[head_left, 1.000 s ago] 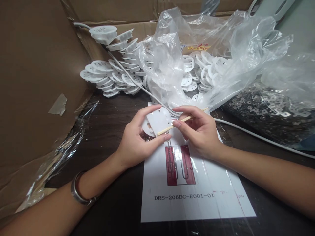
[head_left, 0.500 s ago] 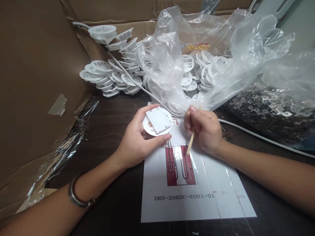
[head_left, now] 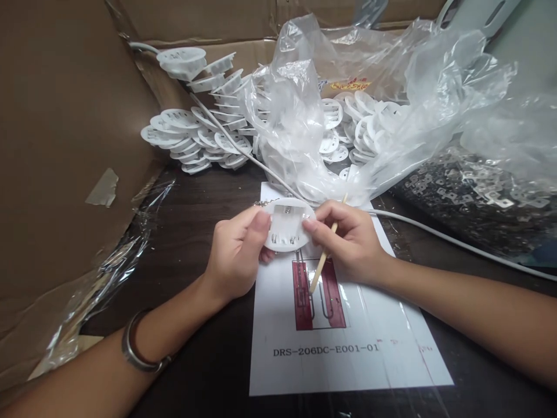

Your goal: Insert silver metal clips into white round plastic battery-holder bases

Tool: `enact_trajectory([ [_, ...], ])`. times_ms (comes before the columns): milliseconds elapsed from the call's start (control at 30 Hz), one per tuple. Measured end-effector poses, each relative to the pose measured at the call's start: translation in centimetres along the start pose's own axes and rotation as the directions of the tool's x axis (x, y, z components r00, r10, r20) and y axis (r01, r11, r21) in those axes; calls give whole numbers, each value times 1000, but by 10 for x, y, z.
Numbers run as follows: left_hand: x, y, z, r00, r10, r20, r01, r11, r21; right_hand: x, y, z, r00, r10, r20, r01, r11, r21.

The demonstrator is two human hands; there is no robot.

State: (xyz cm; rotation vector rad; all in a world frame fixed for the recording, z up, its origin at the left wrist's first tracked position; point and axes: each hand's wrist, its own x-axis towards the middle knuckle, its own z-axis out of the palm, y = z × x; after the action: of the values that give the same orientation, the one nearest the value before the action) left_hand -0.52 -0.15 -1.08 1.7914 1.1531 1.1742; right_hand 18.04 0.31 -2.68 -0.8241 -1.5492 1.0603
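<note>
Between my hands is a round white plastic part [head_left: 288,225], its recessed side with small metal contacts facing up. My left hand [head_left: 239,249] grips its left edge, thumb on top. My right hand [head_left: 350,241] pinches the right edge with thumb and fingers, and also keeps a thin wooden stick [head_left: 322,267] that slants down towards the sheet. Beneath lies a printed sheet [head_left: 348,366] with a red and white drawing and the text DRS-206DC-E001-01.
Many similar white parts [head_left: 195,136] are piled at the back, partly under a clear plastic bag [head_left: 300,110]. A bag of small metal pieces [head_left: 474,191] lies at the right. A grey cable [head_left: 435,232] crosses the dark table. Cardboard [head_left: 61,116] stands left and behind.
The white part has been turned over, from its flat square face to its recessed side. My right hand has moved left and now grips its right edge too.
</note>
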Motion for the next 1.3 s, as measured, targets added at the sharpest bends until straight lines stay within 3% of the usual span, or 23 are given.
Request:
enact_trajectory([
  [100, -1, 3, 1, 998, 0, -69, 5, 998, 68, 0, 3, -2, 997, 63, 45, -68, 990, 127],
  [367, -2, 10, 2, 1000, 8, 2, -8, 983, 183, 2, 4, -2, 977, 129, 169, -160, 969, 187],
  [700, 2, 7, 3, 987, -156, 32, 158, 986, -51, 4, 4, -1, 971, 141, 191, -177, 967, 185],
  [967, 5, 7, 5, 989, -149, 14, 149, 988, -31, 5, 2, -2, 960, 186, 209, -221, 962, 159],
  [1300, 5, 5, 4, 987, -159, 28, 162, 978, -134, 4, 3, -1, 974, 128, 188, -147, 985, 92],
])
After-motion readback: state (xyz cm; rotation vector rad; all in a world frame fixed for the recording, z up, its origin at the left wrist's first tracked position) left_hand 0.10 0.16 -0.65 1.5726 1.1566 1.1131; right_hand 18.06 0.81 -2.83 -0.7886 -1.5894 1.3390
